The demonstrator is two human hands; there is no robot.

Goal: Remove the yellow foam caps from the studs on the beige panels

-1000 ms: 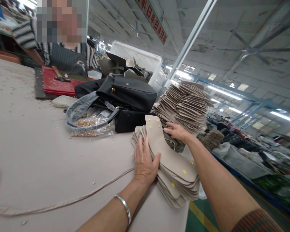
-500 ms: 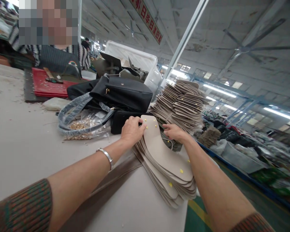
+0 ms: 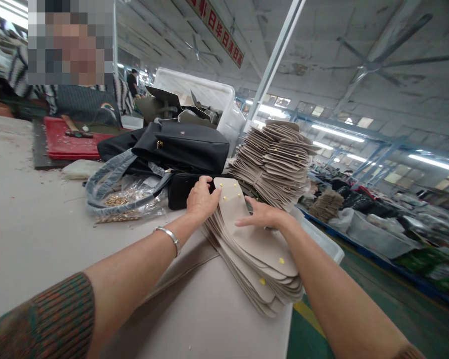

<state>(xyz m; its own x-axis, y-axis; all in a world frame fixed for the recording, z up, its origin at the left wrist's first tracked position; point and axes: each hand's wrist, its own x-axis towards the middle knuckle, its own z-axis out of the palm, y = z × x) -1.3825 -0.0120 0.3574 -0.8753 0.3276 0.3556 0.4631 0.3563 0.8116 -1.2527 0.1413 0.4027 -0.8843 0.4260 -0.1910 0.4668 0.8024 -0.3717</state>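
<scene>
Curved beige panels (image 3: 247, 237), marked with yellow spots, lie fanned in a stack at the table's corner. My left hand (image 3: 201, 202) rests against the left edge of the stack's narrow top end, thumb touching the edge and fingers apart. Over the inner curve of the top panel is my right hand (image 3: 264, 214), its thumb stretched across the panel and its index finger by the inner edge. The other right fingers are partly hidden. Behind my left hand lies a black pouch-like item (image 3: 177, 191).
A tall tied pile of beige pieces (image 3: 273, 164) stands behind the stack. Left of it are a black handbag (image 3: 190, 144), a plastic bag of gold-coloured hardware (image 3: 123, 207), a hammer (image 3: 77, 133) on a red board (image 3: 56, 142) and a white bin (image 3: 194, 80). A person sits across the table.
My right hand has moved left and towards me, from beyond the inner curve onto the top panel, its thumb spreading out. My left hand stays at the stack's edge, fingers a little more spread.
</scene>
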